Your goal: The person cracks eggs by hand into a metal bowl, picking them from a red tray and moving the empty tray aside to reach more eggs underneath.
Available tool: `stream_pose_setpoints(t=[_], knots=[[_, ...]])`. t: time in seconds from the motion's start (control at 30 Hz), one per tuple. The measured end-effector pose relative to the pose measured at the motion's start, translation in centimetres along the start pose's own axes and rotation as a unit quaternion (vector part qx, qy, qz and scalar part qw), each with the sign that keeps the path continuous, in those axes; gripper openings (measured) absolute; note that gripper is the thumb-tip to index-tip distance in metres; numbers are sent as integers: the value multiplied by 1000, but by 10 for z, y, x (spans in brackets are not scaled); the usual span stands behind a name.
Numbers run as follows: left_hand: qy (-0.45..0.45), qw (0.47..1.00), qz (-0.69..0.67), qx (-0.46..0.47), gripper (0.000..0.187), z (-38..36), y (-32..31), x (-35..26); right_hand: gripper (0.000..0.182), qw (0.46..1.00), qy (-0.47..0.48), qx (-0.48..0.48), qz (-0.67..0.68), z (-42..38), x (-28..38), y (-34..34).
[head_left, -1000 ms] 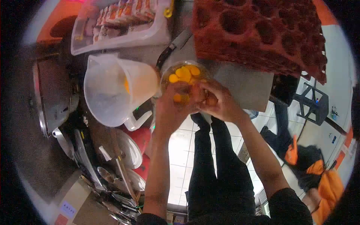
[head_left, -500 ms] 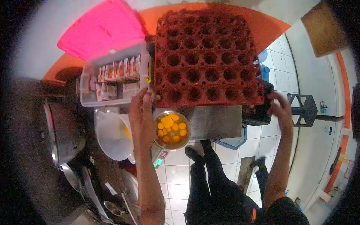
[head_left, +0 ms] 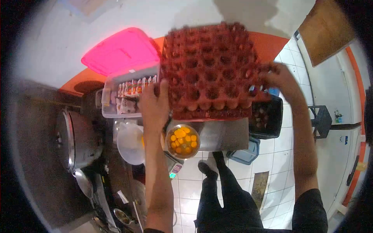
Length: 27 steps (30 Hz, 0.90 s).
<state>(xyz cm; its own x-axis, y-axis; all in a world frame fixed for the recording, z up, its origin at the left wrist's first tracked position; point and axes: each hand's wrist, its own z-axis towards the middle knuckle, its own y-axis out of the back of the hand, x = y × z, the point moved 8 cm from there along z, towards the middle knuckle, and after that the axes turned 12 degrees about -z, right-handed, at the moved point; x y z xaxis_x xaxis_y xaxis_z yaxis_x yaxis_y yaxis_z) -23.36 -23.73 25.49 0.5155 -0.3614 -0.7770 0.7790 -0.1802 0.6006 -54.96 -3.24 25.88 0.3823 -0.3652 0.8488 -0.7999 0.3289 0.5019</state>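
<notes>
An empty red egg tray (head_left: 210, 64) is raised and tilted between my hands, slightly blurred by motion. My left hand (head_left: 154, 103) grips its left edge. At the right edge, my right hand (head_left: 279, 80) holds it with bent fingers. Below its near side a row of brown eggs (head_left: 219, 105) shows in another red tray (head_left: 213, 114). A metal bowl (head_left: 183, 157) with several egg yolks in it stands just right of my left wrist. Partly behind my left forearm is a translucent plastic jug (head_left: 129, 144).
A clear box (head_left: 122, 113) of small packets with a pink lid (head_left: 122, 50) stands left. A black bin (head_left: 268, 134) holding what look like eggshells is at right. A digital scale (head_left: 175, 167) sits below the bowl. A large lidded pot (head_left: 83, 136) stands far left.
My right hand has moved from beside the stack onto the tray's right edge. The top tray has lifted and tilted, uncovering eggs beneath. The view has shifted.
</notes>
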Motion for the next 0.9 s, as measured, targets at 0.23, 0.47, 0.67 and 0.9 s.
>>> stream_pose_setpoints(t=[0.23,0.47,0.67,0.9], knots=[[-85,989,-106,-54,28,-100,81,-82,41,995,18,-95,-6,-101,13,30],[148,974,-134,107,39,-384,73,36,20,990,-55,118,62,-299,-119,-87],[371,902,-159,150,38,-678,48,219,35,870,-287,314,247,-449,-276,-262],[503,834,-170,150,46,-750,-47,447,24,868,-303,355,172,-423,-448,-442]])
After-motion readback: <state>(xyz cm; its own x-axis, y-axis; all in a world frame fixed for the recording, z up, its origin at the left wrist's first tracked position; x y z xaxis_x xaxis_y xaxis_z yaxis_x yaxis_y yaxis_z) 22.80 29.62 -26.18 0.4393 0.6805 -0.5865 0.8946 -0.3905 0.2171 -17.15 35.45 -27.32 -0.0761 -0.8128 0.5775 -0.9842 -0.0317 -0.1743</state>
